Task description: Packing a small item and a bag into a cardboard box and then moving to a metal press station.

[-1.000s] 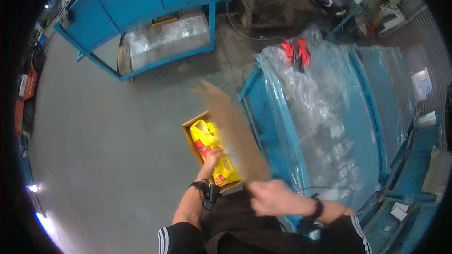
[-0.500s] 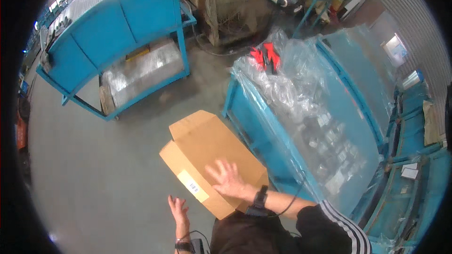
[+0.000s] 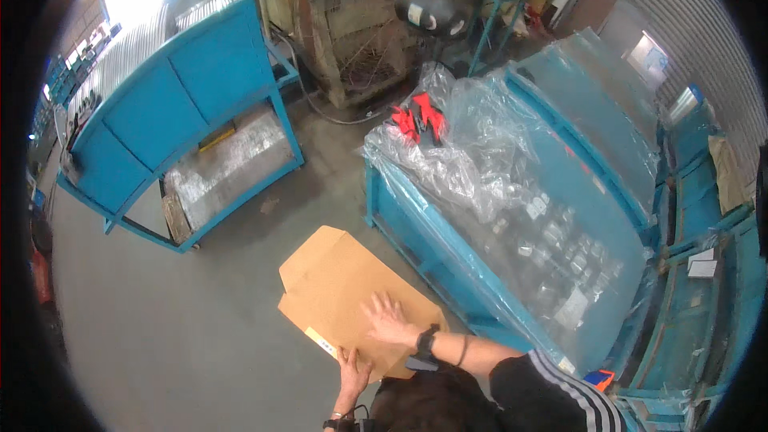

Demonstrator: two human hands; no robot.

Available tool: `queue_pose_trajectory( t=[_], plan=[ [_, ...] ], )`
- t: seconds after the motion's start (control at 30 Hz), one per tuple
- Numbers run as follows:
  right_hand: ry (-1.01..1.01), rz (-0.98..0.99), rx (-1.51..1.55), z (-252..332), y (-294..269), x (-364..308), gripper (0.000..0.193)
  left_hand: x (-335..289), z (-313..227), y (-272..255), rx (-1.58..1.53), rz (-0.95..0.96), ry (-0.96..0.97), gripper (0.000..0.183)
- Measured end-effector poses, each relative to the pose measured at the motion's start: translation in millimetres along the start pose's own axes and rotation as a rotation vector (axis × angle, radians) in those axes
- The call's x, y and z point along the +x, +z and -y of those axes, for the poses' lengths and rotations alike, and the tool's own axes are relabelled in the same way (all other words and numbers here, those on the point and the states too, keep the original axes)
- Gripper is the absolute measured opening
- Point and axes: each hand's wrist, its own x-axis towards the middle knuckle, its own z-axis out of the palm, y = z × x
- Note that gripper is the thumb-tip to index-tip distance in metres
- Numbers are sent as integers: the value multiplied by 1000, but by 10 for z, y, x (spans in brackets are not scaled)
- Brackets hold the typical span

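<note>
A brown cardboard box, with an end flap sticking out at its far end, lies at a slant in front of me. My right hand rests flat on its upper face, fingers spread. At the box's near left edge, beside a pale label, my left hand touches the cardboard with its fingers apart. Dark bands with small devices sit on both wrists. What supports the box from below is hidden.
Close on the right stands a blue metal workbench covered with clear plastic film. Red and black gloves lie on the film. A blue metal cart stands at the far left. Further back is a caged fan.
My left hand has come from beside the box onto its left edge. The box has tipped, so its labelled side shows less. My right hand stays on top.
</note>
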Motion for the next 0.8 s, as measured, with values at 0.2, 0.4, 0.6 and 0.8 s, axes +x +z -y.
queue_pose_trajectory(
  t=[0.2, 0.4, 0.6, 0.8],
  plan=[
    [-29, -360, 181, -823, -1112, 309, 43, -95, -162, -167, 12, -128, -48, 55],
    [-73, -426, 412, -1286, -1626, 287, 36, -223, -660, -228, 70, -293, -170, 51],
    [-195, -161, 614, -953, -1436, -323, 31, -714, -1194, -782, -124, 14, -323, 51],
    [-245, 126, 420, -842, -1071, -1167, 30, -1726, -340, -1085, -125, -83, -503, 43]
  ],
)
